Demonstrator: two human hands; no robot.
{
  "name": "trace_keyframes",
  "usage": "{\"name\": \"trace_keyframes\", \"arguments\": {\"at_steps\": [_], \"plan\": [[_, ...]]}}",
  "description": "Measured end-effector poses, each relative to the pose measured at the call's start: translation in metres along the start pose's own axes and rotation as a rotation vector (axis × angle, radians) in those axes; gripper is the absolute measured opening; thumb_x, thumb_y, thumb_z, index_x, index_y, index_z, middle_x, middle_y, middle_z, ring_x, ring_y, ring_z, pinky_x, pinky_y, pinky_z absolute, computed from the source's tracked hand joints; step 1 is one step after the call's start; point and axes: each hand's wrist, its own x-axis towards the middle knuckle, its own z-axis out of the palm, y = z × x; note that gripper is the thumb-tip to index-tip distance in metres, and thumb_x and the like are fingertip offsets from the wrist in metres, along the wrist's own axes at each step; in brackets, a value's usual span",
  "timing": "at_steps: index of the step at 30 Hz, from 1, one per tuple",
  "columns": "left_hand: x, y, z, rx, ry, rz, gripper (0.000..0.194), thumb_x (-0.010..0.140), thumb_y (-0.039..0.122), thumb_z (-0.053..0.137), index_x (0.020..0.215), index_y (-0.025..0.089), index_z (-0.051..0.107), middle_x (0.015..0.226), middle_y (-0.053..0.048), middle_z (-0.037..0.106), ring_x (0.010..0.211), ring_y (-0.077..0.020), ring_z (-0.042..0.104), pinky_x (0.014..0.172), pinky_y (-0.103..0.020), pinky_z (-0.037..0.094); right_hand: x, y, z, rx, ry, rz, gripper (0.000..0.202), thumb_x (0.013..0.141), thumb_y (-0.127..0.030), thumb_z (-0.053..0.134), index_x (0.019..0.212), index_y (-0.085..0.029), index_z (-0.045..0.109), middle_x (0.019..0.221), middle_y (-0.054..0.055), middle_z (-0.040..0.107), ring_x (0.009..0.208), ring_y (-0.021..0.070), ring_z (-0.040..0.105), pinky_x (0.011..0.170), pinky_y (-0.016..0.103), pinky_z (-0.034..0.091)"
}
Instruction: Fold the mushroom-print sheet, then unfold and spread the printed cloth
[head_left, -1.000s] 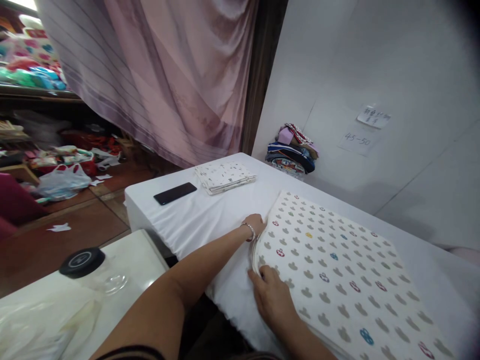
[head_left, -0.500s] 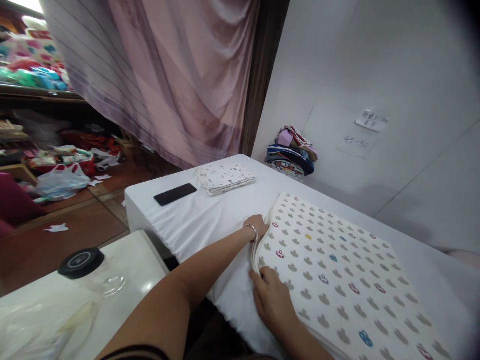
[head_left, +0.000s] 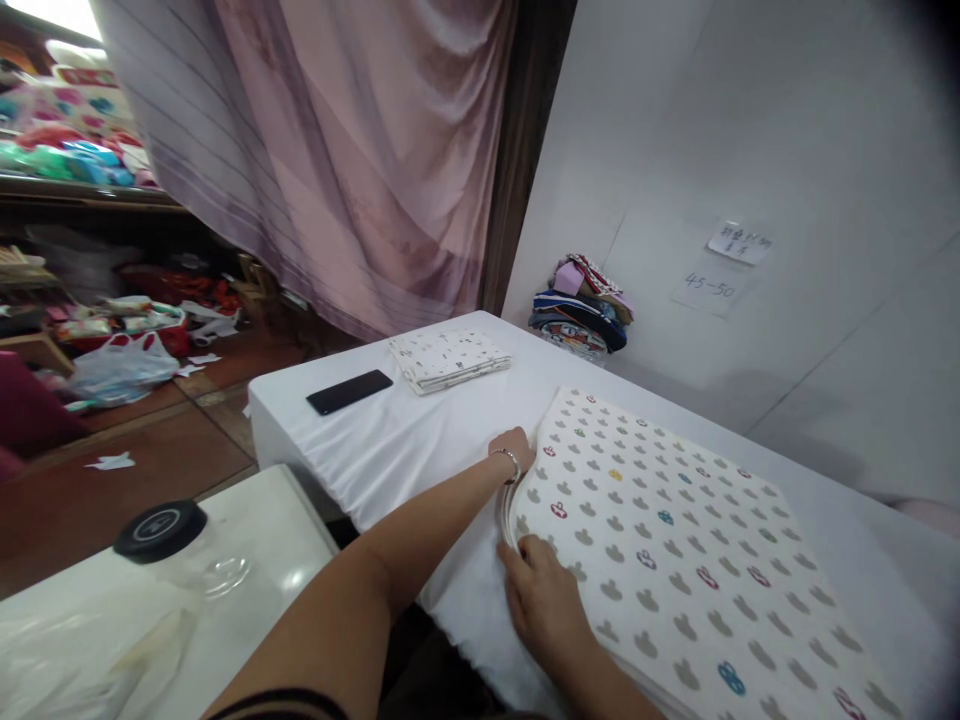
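Note:
A layered white cloth [head_left: 675, 540] printed with grey shapes and a few coloured ones lies over the right part of the white-covered table [head_left: 442, 450]. My left hand [head_left: 514, 452], with a bracelet at the wrist, is at the cloth's left edge toward the far corner; its fingertips are hidden by the cloth. Nearer to me, my right hand [head_left: 541, 595] grips the same edge, thumb and fingers around the layers. Beyond my left hand sits a smaller folded cloth [head_left: 450, 357] with small prints.
A black phone [head_left: 349, 391] lies at the table's left. A lidded jar [head_left: 160, 530] and plastic bag [head_left: 90, 650] rest on a white surface at lower left. Folded clothes [head_left: 581, 308] are stacked by the wall. A pink curtain [head_left: 360, 150] hangs behind; bags litter the floor.

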Motion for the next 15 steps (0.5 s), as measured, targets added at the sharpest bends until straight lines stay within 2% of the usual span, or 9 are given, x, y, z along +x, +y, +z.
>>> {"name": "trace_keyframes", "arguments": {"at_steps": [4,7,9,11,15], "plan": [[0.004,0.000,-0.002,-0.005,-0.045,0.008,0.039,0.067,0.032,0.056,0.098,0.010,0.060,0.100,-0.018,0.063,0.091,-0.0268,0.060,0.070,-0.030,0.045,-0.002,0.002,0.004,0.016,0.004,-0.004,0.043,0.076,-0.011,0.042,0.117,-0.024,0.047,0.090,0.007,0.052,0.079,0.0209,0.050,0.061,0.028,0.041],[0.010,-0.003,-0.003,-0.014,-0.047,0.038,0.038,0.069,0.034,0.055,0.098,0.012,0.061,0.102,-0.017,0.063,0.094,-0.0259,0.059,0.071,-0.030,0.045,-0.004,0.004,0.010,0.054,0.069,0.014,0.054,0.078,-0.011,0.039,0.131,-0.018,0.031,0.094,0.009,0.054,0.083,0.0218,0.050,0.063,0.030,0.044],[0.015,-0.005,-0.004,-0.019,-0.046,0.038,0.038,0.070,0.034,0.055,0.100,0.011,0.060,0.103,-0.017,0.062,0.096,-0.0252,0.058,0.073,-0.028,0.044,-0.005,0.005,0.014,0.078,0.112,0.040,0.057,0.079,-0.013,0.038,0.134,-0.014,0.025,0.096,0.011,0.055,0.086,0.0225,0.051,0.068,0.032,0.046],[0.018,-0.006,-0.005,-0.024,-0.061,0.028,0.036,0.071,0.032,0.056,0.099,0.010,0.060,0.104,-0.018,0.061,0.097,-0.0245,0.057,0.073,-0.027,0.044,-0.005,0.005,0.016,0.088,0.109,0.059,0.054,0.079,-0.013,0.038,0.132,-0.014,0.030,0.099,0.012,0.055,0.088,0.0228,0.051,0.069,0.034,0.047],[0.019,-0.007,-0.005,-0.045,-0.137,0.039,0.029,0.077,0.031,0.054,0.097,0.010,0.060,0.103,-0.015,0.061,0.096,-0.0216,0.057,0.076,-0.027,0.044,-0.002,0.003,0.012,0.080,0.012,0.076,0.047,0.078,-0.012,0.038,0.125,-0.015,0.041,0.099,0.011,0.054,0.089,0.0222,0.051,0.069,0.032,0.047]]}}
